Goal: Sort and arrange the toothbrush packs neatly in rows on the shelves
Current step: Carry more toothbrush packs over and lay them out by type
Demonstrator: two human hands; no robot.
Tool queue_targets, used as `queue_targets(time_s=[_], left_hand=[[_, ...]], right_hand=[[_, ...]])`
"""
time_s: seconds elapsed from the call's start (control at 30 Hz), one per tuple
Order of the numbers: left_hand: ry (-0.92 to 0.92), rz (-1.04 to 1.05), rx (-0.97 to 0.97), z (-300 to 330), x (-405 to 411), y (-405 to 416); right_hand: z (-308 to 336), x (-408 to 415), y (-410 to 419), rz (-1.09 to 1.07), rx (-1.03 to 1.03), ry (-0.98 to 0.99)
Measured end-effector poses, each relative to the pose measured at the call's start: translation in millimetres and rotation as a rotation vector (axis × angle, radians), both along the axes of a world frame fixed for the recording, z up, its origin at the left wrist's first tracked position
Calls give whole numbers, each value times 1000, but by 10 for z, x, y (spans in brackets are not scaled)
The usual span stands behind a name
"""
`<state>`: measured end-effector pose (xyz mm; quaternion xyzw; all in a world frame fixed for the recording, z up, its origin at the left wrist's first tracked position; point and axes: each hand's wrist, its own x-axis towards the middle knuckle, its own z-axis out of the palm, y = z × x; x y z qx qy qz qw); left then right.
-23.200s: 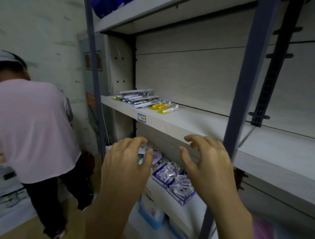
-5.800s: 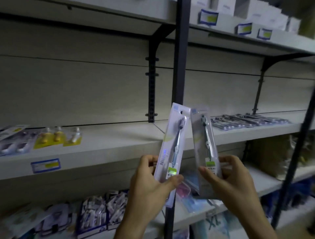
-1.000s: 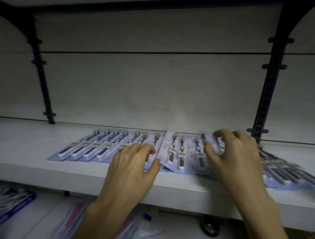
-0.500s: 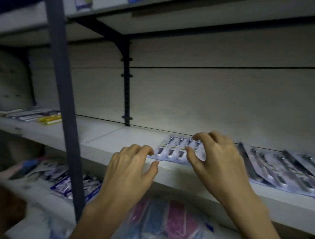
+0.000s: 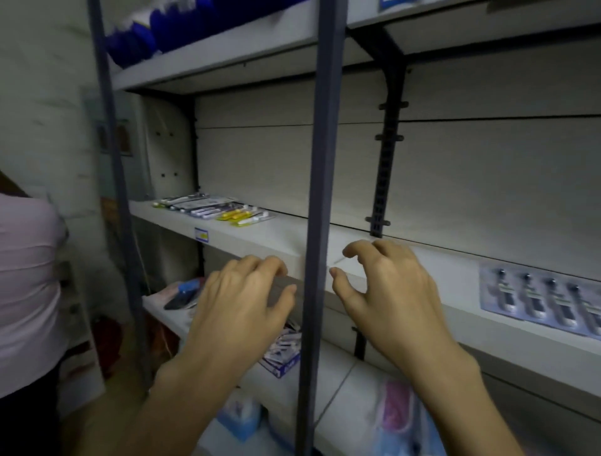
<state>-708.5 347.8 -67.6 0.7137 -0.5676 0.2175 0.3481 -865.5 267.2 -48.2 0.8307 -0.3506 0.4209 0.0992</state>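
Both hands empty, fingers spread and curled: left hand (image 5: 240,302) and right hand (image 5: 387,293) hover before the shelf (image 5: 455,293). Toothbrush packs (image 5: 540,301) lie flat at its right; more packs (image 5: 214,208) far left.

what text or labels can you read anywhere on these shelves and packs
No text can be read in this picture.
Shelf-edge label, blue and yellow: print blurred.
Label on the top shelf edge: cut off, unreadable.
Toothbrush packs at right: print too small and blurred.
Toothbrush packs at far left: blurred.
Box on the lower shelf: markings illegible.
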Motion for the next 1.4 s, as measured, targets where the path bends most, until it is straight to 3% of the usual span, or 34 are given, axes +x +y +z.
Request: queue_targets(time_s=[0.23,0.7,1.4], left_hand=[[11,59,11,-98,826,-142],[-73,205,39,105,2663,-967],[-7,106,3,-131,5433,-1408]], right_hand=[[-71,879,-141,71,32,55],[6,2753,-1141,139,137,-46],[-105,5437,-1567,54,142,-12]])
